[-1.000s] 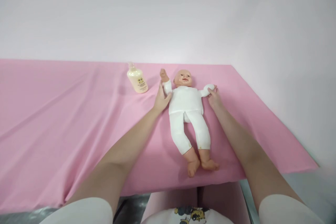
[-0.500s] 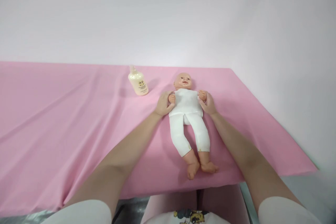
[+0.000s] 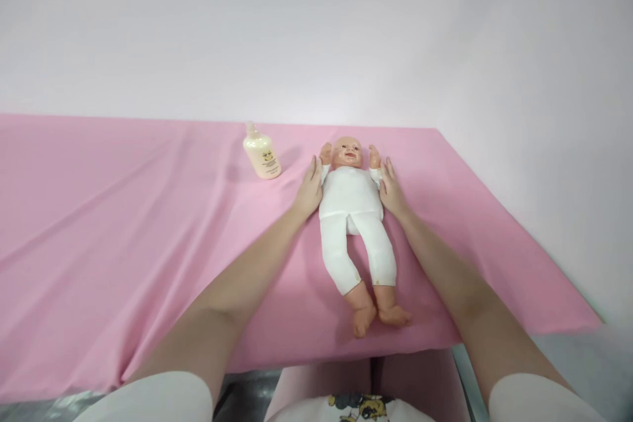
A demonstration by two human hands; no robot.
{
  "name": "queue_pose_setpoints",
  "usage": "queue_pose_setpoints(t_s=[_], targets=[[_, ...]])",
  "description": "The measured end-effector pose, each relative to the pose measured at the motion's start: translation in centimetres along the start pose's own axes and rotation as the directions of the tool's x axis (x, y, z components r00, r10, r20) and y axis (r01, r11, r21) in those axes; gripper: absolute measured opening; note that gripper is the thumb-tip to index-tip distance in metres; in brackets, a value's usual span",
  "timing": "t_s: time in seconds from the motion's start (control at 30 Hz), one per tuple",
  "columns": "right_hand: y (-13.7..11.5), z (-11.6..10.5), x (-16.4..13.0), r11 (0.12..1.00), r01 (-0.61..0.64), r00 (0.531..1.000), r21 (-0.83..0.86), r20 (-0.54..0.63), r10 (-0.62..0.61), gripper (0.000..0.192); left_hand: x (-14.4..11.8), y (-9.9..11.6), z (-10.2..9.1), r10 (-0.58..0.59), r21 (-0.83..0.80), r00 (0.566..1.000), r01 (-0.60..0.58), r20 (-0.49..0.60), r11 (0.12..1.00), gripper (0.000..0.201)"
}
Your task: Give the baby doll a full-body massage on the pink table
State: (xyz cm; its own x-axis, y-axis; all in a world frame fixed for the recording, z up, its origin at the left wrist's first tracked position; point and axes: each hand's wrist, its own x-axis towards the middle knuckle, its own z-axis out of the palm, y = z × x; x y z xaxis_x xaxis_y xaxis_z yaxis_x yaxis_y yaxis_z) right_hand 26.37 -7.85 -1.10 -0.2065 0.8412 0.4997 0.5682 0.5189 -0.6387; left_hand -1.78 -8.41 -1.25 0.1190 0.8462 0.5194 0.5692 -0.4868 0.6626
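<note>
A baby doll in a white top and white trousers lies on its back, head away from me, bare feet toward me. Both its arms are raised, with the small hands beside its head. My left hand rests flat along the doll's arm and side on the left, fingers stretched out. On the other side, my right hand lies against the doll's other arm, its fingers also extended. Neither palm is visible, and no grip shows on either side.
A cream-coloured pump bottle with a printed label stands left of the doll. Pink cloth with folds covers the table. A white wall runs behind it, and the table's right edge slants toward me.
The doll's arms have gone from low beside its chest to raised beside its head. My hands have let go of its small hands, and my fingers have straightened.
</note>
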Motion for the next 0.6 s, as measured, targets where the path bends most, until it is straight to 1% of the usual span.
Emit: queue_pose_setpoints(t_s=[0.1,0.2,0.27,0.33,0.4,0.47,0.53,0.6], targets=[[0.0,-0.2,-0.1,1.0,-0.016,1.0,-0.013,-0.005,0.016,0.062,0.1,0.3,-0.1,-0.041,-0.02,0.999,0.041,0.017,0.999,0.069],[-0.1,-0.3,-0.1,1.0,-0.013,0.999,0.005,-0.036,0.013,0.063,0.1,0.9,-0.3,-0.012,-0.066,1.0,0.012,-0.007,0.998,0.067],[-0.1,-0.3,-0.2,1.0,0.002,0.998,0.019,-0.065,-0.001,0.063,0.1,0.9,-0.4,-0.005,-0.08,1.0,0.004,-0.014,0.997,0.066],[0.0,-0.3,-0.2,0.999,0.01,0.997,0.031,-0.072,-0.008,0.063,0.0,0.4,-0.5,-0.07,-0.052,0.998,0.07,0.006,0.996,0.067],[0.1,-0.3,-0.1,0.999,-0.009,0.999,0.047,-0.041,0.01,0.061,-0.1,-0.5,-0.5,-0.182,-0.007,0.983,0.182,0.025,0.983,0.07],[0.3,-0.2,0.0,0.997,-0.045,0.999,0.065,-0.005,0.045,0.06,-0.2,-1.3,-0.5,-0.261,0.008,0.965,0.261,0.019,0.965,0.073],[0.5,-0.2,0.0,0.994,-0.078,0.997,0.075,0.011,0.077,0.061,-0.3,-1.8,-0.4,-0.279,0.001,0.96,0.279,0.011,0.96,0.075],[0.5,-0.2,0.0,0.991,-0.113,0.994,0.069,0.017,0.112,0.063,-0.3,-1.9,-0.3,-0.253,0.001,0.968,0.253,0.009,0.968,0.076]])
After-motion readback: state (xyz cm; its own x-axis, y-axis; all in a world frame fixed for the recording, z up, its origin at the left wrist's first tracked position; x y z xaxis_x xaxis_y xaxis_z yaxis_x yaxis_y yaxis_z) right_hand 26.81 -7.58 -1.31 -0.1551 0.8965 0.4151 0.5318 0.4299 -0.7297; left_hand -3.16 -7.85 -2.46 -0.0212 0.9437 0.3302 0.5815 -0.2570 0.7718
